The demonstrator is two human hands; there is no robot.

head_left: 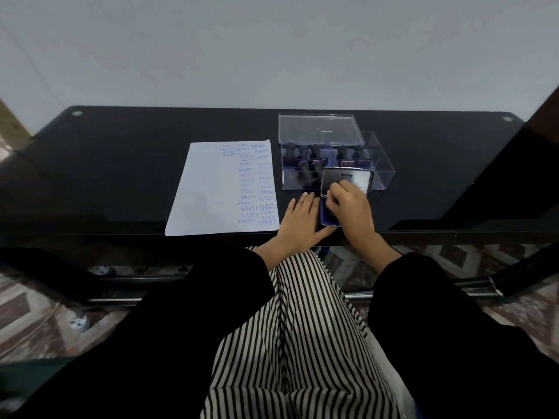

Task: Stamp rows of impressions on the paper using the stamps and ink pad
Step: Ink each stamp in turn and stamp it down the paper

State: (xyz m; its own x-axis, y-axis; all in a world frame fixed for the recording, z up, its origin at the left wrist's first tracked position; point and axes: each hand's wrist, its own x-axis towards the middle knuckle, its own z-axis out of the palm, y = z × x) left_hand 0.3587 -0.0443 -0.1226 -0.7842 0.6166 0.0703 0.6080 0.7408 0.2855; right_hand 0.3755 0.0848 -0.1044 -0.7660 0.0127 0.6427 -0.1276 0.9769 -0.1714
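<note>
The right hand (351, 207) curls its fingers over the blue bed of the open ink pad (360, 179). Whether its grip is clamped on a stamp I cannot tell, as the hand hides it. The pad's black lid stands raised at 12 o'clock from the knuckles. At 9 o'clock, just beside the pad, the left hand (301, 220) lies flat on the black tabletop (121, 176), its grip apart and fingers straight. Farther at 9 o'clock lies the paper (208, 195), with blue impressions down its right side. At 12 o'clock a clear box (384, 167) holds the stamps (314, 157).
</note>
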